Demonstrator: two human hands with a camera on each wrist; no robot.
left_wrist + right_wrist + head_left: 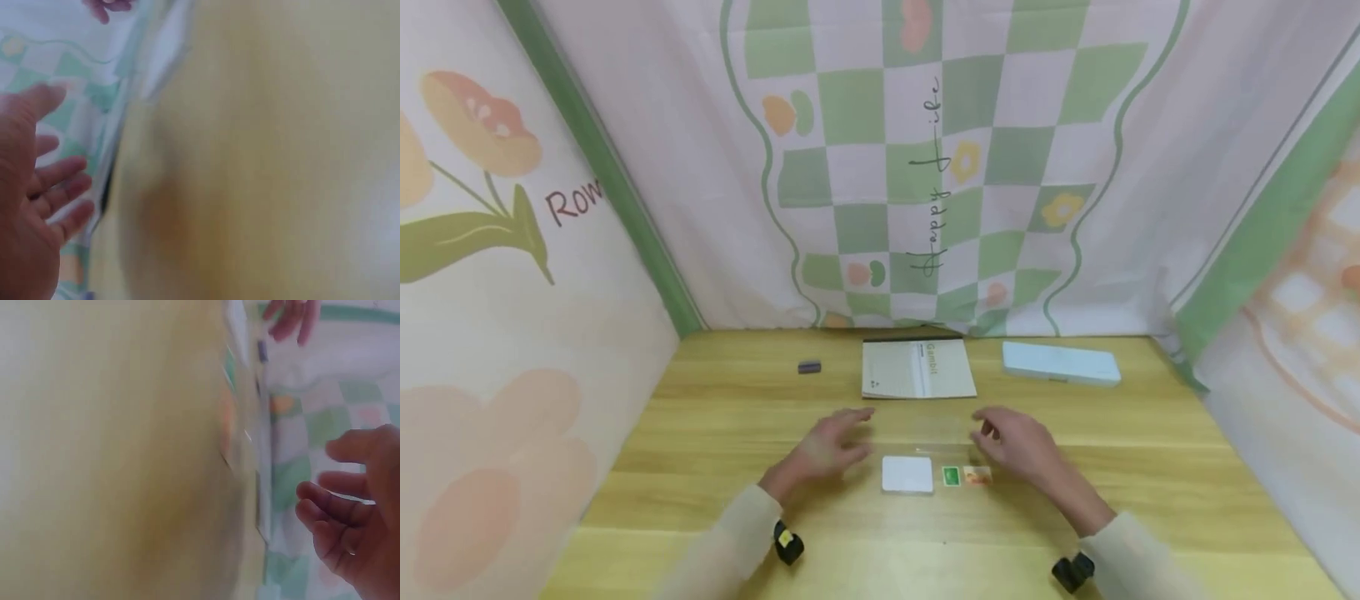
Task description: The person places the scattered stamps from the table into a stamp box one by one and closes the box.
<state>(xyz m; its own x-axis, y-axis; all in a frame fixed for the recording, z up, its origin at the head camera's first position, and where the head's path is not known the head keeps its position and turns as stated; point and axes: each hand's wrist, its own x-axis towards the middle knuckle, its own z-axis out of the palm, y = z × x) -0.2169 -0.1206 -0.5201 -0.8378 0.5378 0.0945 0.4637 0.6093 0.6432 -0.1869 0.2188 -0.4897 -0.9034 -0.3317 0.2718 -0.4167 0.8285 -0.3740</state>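
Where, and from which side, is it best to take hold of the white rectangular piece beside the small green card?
Probably pinch the white rectangular piece by its left edge, coming from the left with the left hand. It lies flat on the table, and that straight side leaves room for fingers, while the small green card lies close to its right edge.

Table [700, 433]: yellowish, wood-grain.
Notebook [898, 371]: pale cover, dk strip at far edge, "Gambit" printed; lies flat, back-ctr.
Blue case [1060, 363]: pale, oblong, R of notebook, apart.
Dk block [809, 367]: sm., L of notebook, apart; too tiny to ID.
Back curtain [857, 104]: wht w/ grn checks, "Happy Life" sideways, sm. flowers.
L curtain [475, 321]: flower print, "Row" lettering, grn border.
R curtain [1300, 350]: grn band, orange-ish print.
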